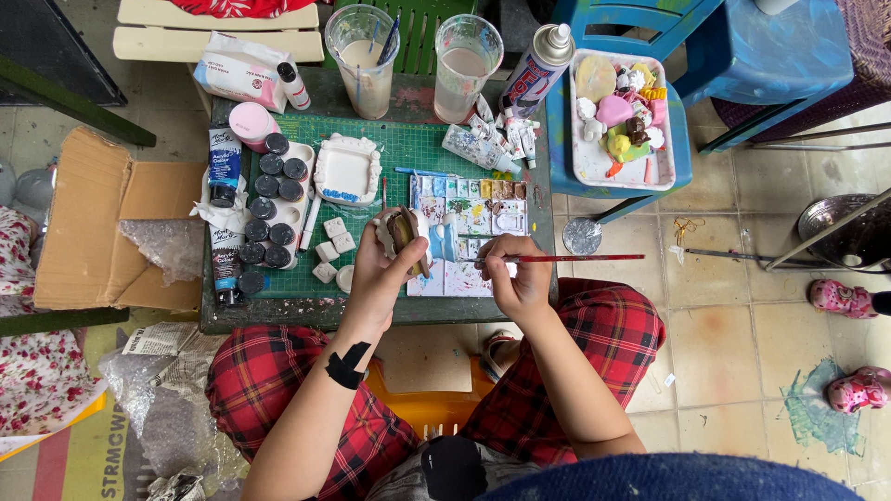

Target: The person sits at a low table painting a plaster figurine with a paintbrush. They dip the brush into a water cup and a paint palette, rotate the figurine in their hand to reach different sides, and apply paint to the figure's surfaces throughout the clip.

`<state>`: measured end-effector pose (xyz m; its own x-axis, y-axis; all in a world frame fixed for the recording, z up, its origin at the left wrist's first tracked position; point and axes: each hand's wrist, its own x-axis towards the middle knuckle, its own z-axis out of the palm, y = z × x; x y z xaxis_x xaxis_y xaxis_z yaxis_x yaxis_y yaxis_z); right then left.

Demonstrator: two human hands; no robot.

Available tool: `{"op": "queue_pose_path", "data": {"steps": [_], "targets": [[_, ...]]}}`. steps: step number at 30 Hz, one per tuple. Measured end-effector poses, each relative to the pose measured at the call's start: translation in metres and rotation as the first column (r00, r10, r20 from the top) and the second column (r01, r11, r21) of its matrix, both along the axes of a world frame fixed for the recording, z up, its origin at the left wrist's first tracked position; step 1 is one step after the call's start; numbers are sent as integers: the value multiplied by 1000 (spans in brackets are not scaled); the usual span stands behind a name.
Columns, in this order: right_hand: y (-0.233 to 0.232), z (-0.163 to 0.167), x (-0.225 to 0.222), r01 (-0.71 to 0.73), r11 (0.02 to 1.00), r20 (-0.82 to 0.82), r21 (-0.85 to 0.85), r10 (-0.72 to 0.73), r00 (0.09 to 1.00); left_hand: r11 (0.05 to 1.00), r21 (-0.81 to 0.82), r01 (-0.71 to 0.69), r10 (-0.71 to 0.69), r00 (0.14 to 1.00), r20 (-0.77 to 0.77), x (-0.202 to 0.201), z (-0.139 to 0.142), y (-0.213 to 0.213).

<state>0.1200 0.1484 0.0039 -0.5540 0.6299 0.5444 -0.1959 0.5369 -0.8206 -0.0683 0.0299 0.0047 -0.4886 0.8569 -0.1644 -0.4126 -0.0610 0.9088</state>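
My left hand (379,274) grips a small clay figurine (406,232), white with brown and blue painted parts, held above the near edge of the green cutting mat (408,148). My right hand (520,274) pinches a thin red-handled paintbrush (580,258) that points right, its bristle end near the figurine. Under both hands lies a rectangular paint palette (483,218) smeared with several colours. I sit with red plaid trousers (608,329) at a low table (316,311).
Rows of dark paint pots (269,209) stand at the mat's left, beside a white plaster frame (346,170) and small white pieces (332,249). Two water cups (364,60), paint tubes (492,139), a spray can (536,70) and a tray of painted figures (620,116) sit behind. A cardboard box (102,223) lies left.
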Motion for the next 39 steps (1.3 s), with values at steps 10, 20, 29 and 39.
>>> {"op": "queue_pose_path", "data": {"steps": [10, 20, 29, 39], "targets": [[-2, -3, -2, 62, 987, -321, -148, -107, 941, 995, -19, 101, -86, 918, 388, -5, 7, 2], [-4, -4, 0, -71, 896, -271, -438, -57, 961, 981, 124, 150, -192, 641, 744, -15, 20, -5], [-33, 0, -9, -134, 931, -143, -339, 90, 986, 996, -48, 73, -21, 727, 687, -10, 13, -2], [-25, 6, -14, 9, 920, -161, -392, -78, 984, 988, 21, 151, -122, 705, 699, -8, 9, 1]]}}
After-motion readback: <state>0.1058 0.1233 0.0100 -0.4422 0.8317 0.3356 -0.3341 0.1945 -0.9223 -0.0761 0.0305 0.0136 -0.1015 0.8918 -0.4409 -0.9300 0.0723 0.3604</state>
